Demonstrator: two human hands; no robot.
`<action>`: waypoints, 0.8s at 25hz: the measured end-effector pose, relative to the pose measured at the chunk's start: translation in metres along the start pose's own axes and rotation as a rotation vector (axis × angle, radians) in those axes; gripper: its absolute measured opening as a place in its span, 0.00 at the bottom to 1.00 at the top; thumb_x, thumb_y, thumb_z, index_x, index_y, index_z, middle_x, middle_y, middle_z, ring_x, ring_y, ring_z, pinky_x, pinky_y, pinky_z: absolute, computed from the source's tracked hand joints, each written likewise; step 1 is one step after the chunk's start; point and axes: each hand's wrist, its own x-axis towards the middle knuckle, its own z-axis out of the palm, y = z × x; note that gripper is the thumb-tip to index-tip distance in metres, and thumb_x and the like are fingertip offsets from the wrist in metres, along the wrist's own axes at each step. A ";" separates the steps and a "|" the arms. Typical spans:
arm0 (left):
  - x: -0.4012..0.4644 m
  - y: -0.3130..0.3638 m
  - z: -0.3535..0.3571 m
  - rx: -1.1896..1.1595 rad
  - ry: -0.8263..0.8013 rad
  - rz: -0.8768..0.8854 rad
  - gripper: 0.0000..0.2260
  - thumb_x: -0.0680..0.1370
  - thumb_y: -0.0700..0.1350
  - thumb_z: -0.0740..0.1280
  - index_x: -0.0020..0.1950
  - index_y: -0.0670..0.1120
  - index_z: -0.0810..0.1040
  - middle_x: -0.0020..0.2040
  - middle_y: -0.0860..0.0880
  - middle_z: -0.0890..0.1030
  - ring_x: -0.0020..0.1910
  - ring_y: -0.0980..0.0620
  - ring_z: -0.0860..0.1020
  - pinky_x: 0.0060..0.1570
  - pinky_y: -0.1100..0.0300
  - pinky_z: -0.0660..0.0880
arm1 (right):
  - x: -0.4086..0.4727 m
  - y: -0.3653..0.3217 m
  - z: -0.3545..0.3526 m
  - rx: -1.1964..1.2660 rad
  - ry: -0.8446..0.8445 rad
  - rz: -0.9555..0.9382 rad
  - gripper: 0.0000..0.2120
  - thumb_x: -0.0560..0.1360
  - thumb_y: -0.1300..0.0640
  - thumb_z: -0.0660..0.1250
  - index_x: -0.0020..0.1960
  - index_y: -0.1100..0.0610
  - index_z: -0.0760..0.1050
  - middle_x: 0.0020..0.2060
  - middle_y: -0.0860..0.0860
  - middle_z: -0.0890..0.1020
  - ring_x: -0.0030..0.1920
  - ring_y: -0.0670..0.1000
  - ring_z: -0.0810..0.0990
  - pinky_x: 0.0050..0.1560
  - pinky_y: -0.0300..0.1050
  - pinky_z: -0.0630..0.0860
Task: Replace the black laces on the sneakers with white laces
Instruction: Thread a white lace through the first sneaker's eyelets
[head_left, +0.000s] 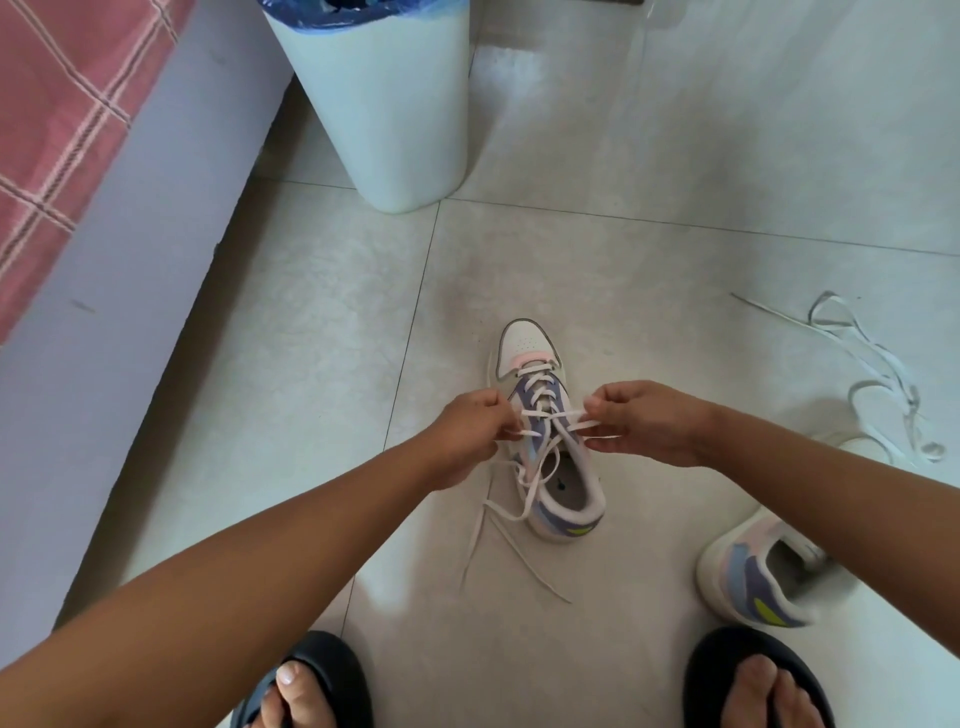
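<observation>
A white, lilac and blue sneaker (530, 348) stands on the floor tiles, toe pointing away from me. A white lace (540, 415) is threaded through its lower eyelets, and its loose ends trail onto the floor toward me. My left hand (470, 434) pinches the lace on the shoe's left side. My right hand (649, 421) pinches the lace on the right side. A second matching sneaker (753, 577) lies at the right, partly hidden behind my right forearm. Another loose white lace (878, 374) lies tangled on the floor at the far right. No black lace shows.
A white waste bin (384, 104) with a blue liner stands beyond the shoe. A bed with a pink plaid cover (62, 119) and grey side runs along the left. My feet in dark slippers (317, 680) are at the bottom edge.
</observation>
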 end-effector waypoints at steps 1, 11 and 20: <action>0.000 -0.004 0.001 -0.044 0.004 0.004 0.11 0.79 0.38 0.61 0.36 0.45 0.72 0.40 0.46 0.77 0.42 0.51 0.76 0.43 0.60 0.70 | 0.001 0.001 -0.002 0.027 0.008 -0.003 0.08 0.79 0.60 0.60 0.41 0.60 0.72 0.40 0.56 0.80 0.41 0.51 0.79 0.48 0.42 0.78; -0.014 -0.014 -0.003 0.462 0.021 0.116 0.10 0.77 0.57 0.63 0.44 0.53 0.69 0.41 0.52 0.76 0.38 0.57 0.74 0.36 0.61 0.71 | -0.034 0.004 0.032 -0.840 0.391 -0.245 0.13 0.78 0.55 0.61 0.36 0.59 0.75 0.22 0.47 0.78 0.24 0.44 0.75 0.27 0.34 0.69; -0.070 -0.026 0.037 1.095 -0.026 0.535 0.09 0.80 0.47 0.58 0.42 0.44 0.69 0.45 0.41 0.75 0.46 0.42 0.74 0.42 0.54 0.65 | -0.031 0.011 0.063 -0.130 0.133 0.230 0.17 0.77 0.51 0.64 0.34 0.58 0.68 0.21 0.51 0.66 0.18 0.46 0.60 0.20 0.34 0.57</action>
